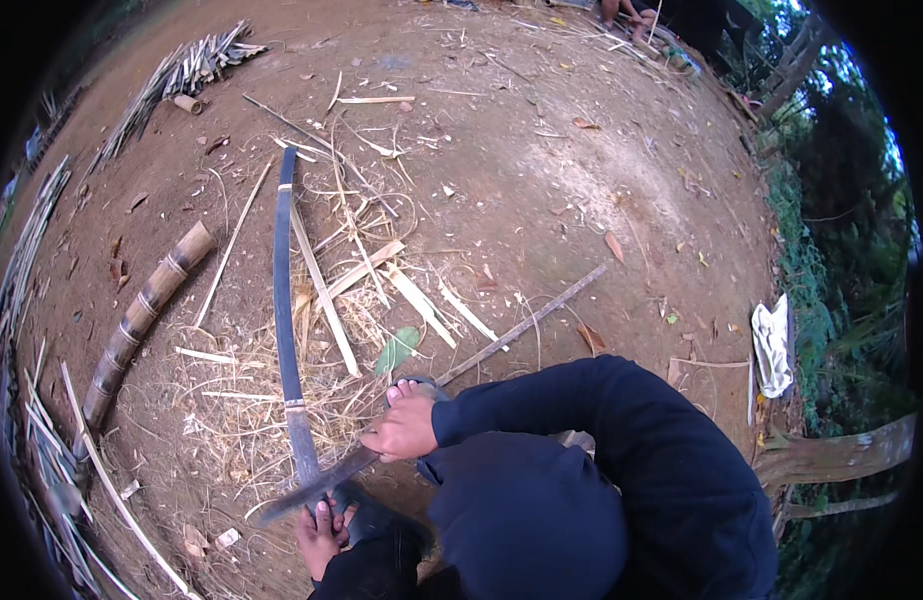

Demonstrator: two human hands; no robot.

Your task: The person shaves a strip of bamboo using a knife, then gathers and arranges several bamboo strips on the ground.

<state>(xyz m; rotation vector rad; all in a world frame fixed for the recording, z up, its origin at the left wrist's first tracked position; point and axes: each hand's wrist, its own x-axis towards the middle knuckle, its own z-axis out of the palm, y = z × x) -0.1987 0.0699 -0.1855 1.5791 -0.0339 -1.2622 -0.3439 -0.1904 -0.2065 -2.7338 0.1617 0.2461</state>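
A long split bamboo strip [284, 290] with dark outer skin and pale node rings lies lengthwise in front of me. My left hand [320, 535] is closed round its near end, with the fingers partly hidden by a blade. In my right hand [404, 428] is a large knife [327, 482], its dark blade slanting down to the left across the strip near my left hand. Whether the edge is cutting into the bamboo cannot be made out. My feet, in dark footwear [377, 515], are close beside both hands.
Pale shavings [252, 430] and split pieces [327, 300] litter the ground. A thick bamboo pole [142, 315] lies left, with bundled strips [202, 60] farther back. A thin stick [542, 315] stretches right. A white sack [772, 345] lies by greenery; another person [632, 15] sits far off.
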